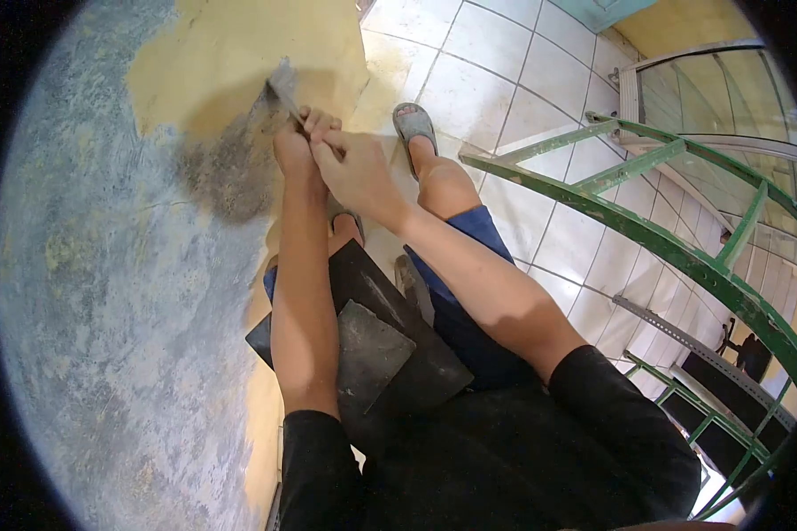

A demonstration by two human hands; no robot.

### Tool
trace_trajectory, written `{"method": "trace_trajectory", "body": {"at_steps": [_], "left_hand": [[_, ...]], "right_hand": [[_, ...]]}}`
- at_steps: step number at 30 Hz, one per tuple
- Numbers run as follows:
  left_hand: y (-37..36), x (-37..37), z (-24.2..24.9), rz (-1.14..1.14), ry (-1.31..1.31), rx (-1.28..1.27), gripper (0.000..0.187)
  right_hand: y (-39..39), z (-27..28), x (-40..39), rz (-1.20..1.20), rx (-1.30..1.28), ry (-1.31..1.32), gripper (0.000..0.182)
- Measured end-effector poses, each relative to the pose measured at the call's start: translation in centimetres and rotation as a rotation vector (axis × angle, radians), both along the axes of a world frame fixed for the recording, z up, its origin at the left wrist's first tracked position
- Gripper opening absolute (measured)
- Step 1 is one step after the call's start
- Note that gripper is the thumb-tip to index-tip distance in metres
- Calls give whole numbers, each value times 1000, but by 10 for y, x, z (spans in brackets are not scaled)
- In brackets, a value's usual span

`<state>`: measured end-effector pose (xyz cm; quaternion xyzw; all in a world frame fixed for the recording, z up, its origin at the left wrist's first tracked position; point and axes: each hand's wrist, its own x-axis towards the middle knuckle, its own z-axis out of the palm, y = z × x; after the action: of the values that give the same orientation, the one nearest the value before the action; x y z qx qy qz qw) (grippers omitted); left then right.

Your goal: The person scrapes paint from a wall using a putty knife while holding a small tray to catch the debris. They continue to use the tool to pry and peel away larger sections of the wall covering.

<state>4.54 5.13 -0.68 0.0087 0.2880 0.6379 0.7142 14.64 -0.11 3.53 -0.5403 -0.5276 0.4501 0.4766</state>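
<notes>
Both my hands meet at the upper middle of the view, close to a wall [106,265] with yellow paint and mottled grey-blue patches. They grip a scraper [282,99] with a flat metal blade, its tip at the wall by a small grey smear. My left hand [294,150] is closed around its handle, which is mostly hidden by the fingers. Beside it and partly over it, my right hand [359,173] is closed on the handle too. Below the blade is a dark, rough grey patch [230,177] on the wall, partly in shadow.
A green metal ladder [655,243] stands at the right on white floor tiles [478,53]. A dark board [372,274] and a smaller grey piece [372,354] are at my lap. My sandalled foot [413,133] is beside the wall. A glass-panelled frame [717,93] is at upper right.
</notes>
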Motion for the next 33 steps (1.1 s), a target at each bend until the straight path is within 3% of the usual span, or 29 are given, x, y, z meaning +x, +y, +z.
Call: {"method": "trace_trajectory", "body": {"at_steps": [6, 24, 33], "left_hand": [[-20, -4, 15, 47, 94, -14, 13], [22, -19, -1, -163, -85, 96, 17], [-8, -8, 10, 5, -27, 65, 16]], "right_hand": [[-17, 12, -2, 89, -2, 1, 26], [11, 6, -18, -72, -76, 33, 28], [-7, 15, -8, -4, -38, 25, 29]]}}
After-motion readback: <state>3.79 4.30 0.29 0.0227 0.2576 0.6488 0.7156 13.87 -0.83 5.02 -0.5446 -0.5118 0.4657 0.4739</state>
